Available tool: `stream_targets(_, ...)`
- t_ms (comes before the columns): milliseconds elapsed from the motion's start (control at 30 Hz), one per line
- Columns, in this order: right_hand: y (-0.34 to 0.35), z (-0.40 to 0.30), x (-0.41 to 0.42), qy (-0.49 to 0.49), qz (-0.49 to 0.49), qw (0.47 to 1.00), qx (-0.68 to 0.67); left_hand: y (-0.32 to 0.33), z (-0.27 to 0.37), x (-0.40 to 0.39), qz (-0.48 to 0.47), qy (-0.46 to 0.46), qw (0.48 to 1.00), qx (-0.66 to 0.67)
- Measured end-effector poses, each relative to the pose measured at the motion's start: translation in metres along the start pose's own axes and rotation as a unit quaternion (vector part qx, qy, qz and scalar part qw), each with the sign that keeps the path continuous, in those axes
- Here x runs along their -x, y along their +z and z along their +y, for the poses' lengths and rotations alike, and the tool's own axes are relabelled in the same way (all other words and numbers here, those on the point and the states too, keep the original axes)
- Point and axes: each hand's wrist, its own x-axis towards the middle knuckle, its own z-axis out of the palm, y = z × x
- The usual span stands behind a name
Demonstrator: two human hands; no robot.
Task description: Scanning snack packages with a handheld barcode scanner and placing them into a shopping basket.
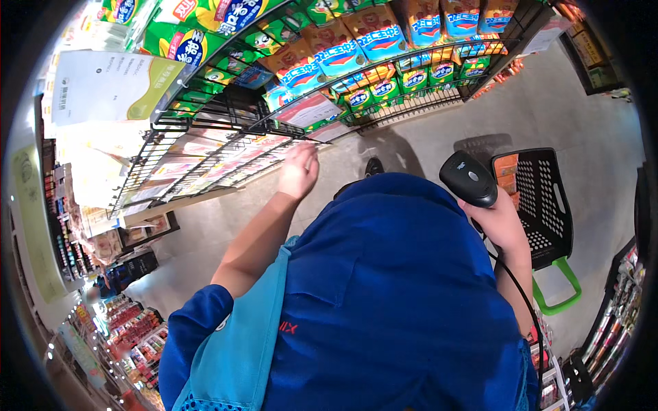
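My right hand (506, 223) grips a black handheld barcode scanner (468, 180), its rounded head above my fingers. A black cable (522, 298) runs from it down along my forearm. Over the floor beside the wire rack, my left hand (299, 172) is bare, with its fingers loosely spread and nothing visible in them. Closest to that hand are the rack's lower edge and the price cards (311, 110) clipped to it. Green snack packets (383, 90) and orange-and-blue snack packets (378, 38) fill the black wire shelves (411, 51) in front of me.
To my right on the floor stands a black perforated shopping basket (545, 200) with a green handle (558, 303) and orange packets (506, 172) inside. A large printed sign (113, 87) juts from the rack's left corner. Stocked shelves (617, 303) line the right side.
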Motion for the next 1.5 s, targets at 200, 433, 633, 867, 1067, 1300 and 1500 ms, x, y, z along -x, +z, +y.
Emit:
stream_targets(200,-0.036,0.049,0.015,0.019,0.052,0.998,0.008,0.033,0.038,0.007,-0.183,-0.02,0.982,0.044)
stream_targets(433,-0.062,0.117,0.044,0.109,0.158,0.981,-0.007,0.065,0.052,-0.006,-0.31,-0.041,0.949,0.038)
stream_targets(633,-0.058,0.229,0.082,0.266,0.233,0.935,0.039,0.104,0.065,-0.044,-0.363,-0.018,0.93,0.056)
stream_targets(867,-0.009,0.326,0.143,0.391,0.246,0.883,0.085,0.137,0.097,-0.092,-0.425,-0.022,0.904,0.044)
stream_targets(1067,0.004,0.306,0.179,0.459,0.348,0.815,-0.062,0.18,0.081,-0.127,-0.49,-0.001,0.871,0.022)
stream_targets(1300,-0.005,0.234,0.134,0.424,0.464,0.763,-0.152,0.223,0.097,-0.182,-0.562,0.041,0.825,-0.04)
stream_targets(1500,-0.037,0.204,0.128,0.373,0.443,0.802,-0.142,0.258,0.139,-0.204,-0.536,0.041,0.841,-0.068)
